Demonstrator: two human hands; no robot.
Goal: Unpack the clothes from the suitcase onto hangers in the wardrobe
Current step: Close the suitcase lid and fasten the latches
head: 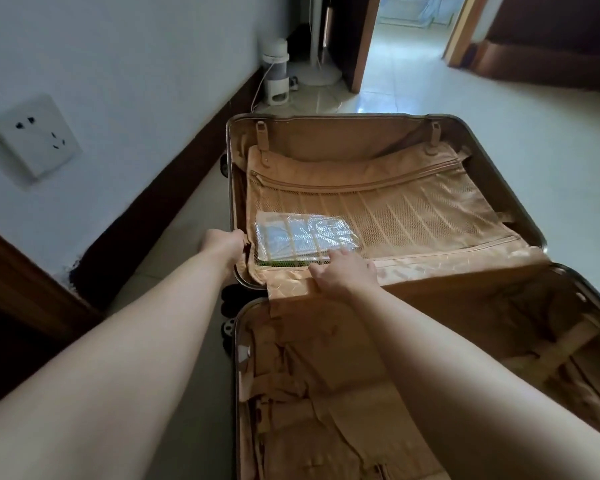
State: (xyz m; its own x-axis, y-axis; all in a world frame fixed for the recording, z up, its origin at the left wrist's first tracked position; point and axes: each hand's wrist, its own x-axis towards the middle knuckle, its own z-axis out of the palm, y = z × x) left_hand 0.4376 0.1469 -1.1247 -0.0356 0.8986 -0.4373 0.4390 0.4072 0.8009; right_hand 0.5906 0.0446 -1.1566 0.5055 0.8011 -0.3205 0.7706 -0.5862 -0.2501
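Note:
A hard-shell suitcase (520, 174) lies open on the floor, both halves lined in tan fabric. A zipped mesh divider panel (413, 216) covers the far half, with a shiny plastic packet (302, 237) behind the mesh at its left. My left hand (224, 242) grips the divider's left corner at the suitcase's left edge. My right hand (343, 271) lies on the divider's near edge beside the packet, fingers curled over the fabric. The near half (361, 393) shows only rumpled lining and straps. No clothes are visible.
A white wall with a socket (32, 136) and a dark skirting board runs along the left. A small white appliance (276, 74) and a fan base (321, 76) stand beyond the suitcase. An open doorway (413, 36) lies ahead, and pale tiled floor spreads to the right.

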